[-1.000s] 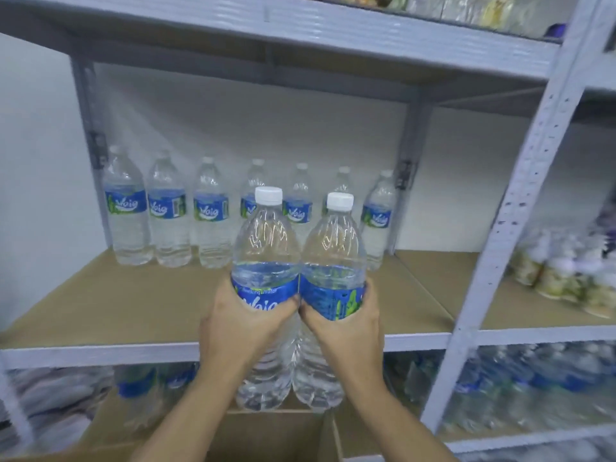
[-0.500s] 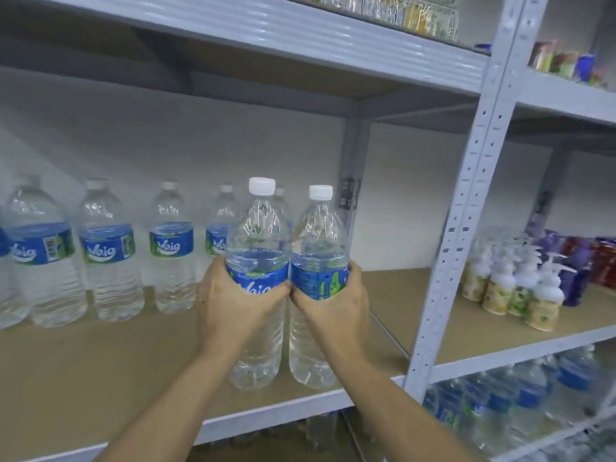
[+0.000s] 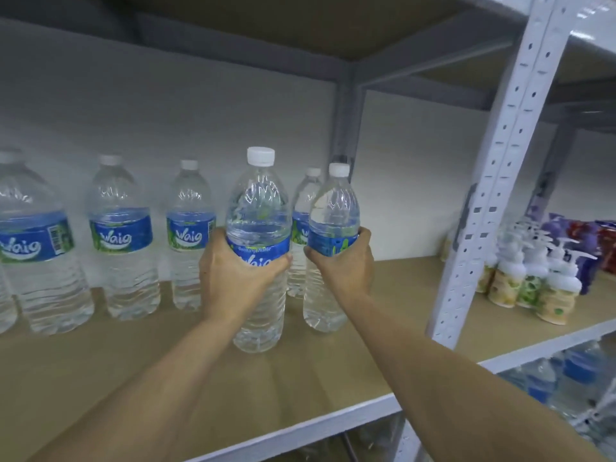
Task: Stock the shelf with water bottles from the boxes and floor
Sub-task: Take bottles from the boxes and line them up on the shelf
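Two bottles gripped over the shelf board

Left hand [image 3: 233, 278] wrapped tight round the label band of the near bottle [image 3: 258, 255], fingers [image 3: 280, 261] curled across the front of the blue label. Bottle upright, white cap on top, base low over the shelf board [image 3: 100, 378]; contact with the board can't be told. Right hand [image 3: 346, 266] clamped on the label of the second bottle [image 3: 333, 228], also upright and capped, a bit farther back and to the right. The two held bottles are just beside each other with a narrow gap between. Both forearms reach in from the bottom edge.

Behind and to the left, a row of stocked bottles [image 3: 121, 235] stands along the back of the same board, blue labels facing out, white caps on. One more of that row shows in the gap between the two held bottles, mostly hidden.

White perforated upright post [image 3: 493, 181] stands to the right of the right hand. Past it, on the next bay's board, a cluster of pump bottles [image 3: 540, 278] with white tops, and purple and red packs [image 3: 596, 241] behind them. Lower shelf at bottom right holds more water bottles [image 3: 546, 378], blurred. White wall [image 3: 166, 111] at the back
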